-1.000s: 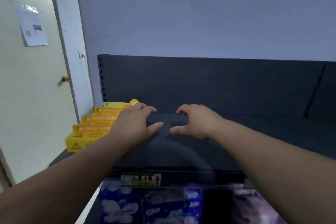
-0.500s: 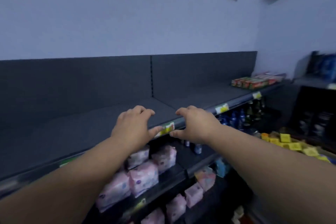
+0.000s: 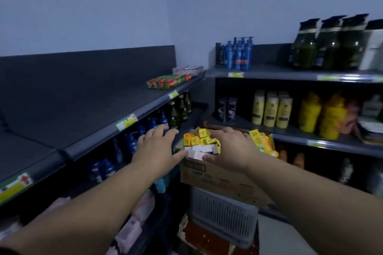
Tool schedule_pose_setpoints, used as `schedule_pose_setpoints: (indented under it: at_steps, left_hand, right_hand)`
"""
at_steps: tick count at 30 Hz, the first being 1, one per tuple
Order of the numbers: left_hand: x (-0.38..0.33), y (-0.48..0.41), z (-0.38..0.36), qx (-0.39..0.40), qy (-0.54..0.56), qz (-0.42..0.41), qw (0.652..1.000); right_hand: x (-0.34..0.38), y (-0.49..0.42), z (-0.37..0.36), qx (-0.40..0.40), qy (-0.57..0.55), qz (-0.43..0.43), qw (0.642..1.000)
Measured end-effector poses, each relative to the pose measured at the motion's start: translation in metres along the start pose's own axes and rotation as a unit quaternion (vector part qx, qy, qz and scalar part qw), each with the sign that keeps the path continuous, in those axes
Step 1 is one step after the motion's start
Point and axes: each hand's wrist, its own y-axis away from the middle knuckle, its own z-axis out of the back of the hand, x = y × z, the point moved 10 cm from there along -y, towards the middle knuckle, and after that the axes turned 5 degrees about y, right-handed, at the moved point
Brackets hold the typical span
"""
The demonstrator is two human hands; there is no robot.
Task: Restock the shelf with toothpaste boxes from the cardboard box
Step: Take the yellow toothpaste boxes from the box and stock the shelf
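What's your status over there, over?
Left hand and right hand open at the cardboard box. Yellow toothpaste boxes inside, none gripped. Nothing in the way.

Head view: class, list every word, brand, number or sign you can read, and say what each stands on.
None can be read.
Cardboard box: dark print, blurred.
Shelf-edge labels: yellow and green, blurred.
Yellow toothpaste boxes: print too small.
Red and green boxes, blue bottles: blurred.

Open brown cardboard box (image 3: pixel 217 180), heaped w/ yellow toothpaste boxes (image 3: pixel 202 137)
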Motion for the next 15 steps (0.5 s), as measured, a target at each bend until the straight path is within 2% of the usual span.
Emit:
schedule_pose_setpoints:
  at_steps: [7,15]
  left_hand:
    - [-0.044,-0.083,-0.070,0.039,0.041,-0.072,0.996]
    - [-0.066,-0.178,-0.139,0.101,0.092,-0.128,0.982]
  right_hand:
    - [-0.102,-0.029,-0.048,0.062,0.006,-0.130,0.990]
    - [-0.206,-0.064,-0.088,0.114,-0.009,-0.287,0.951]
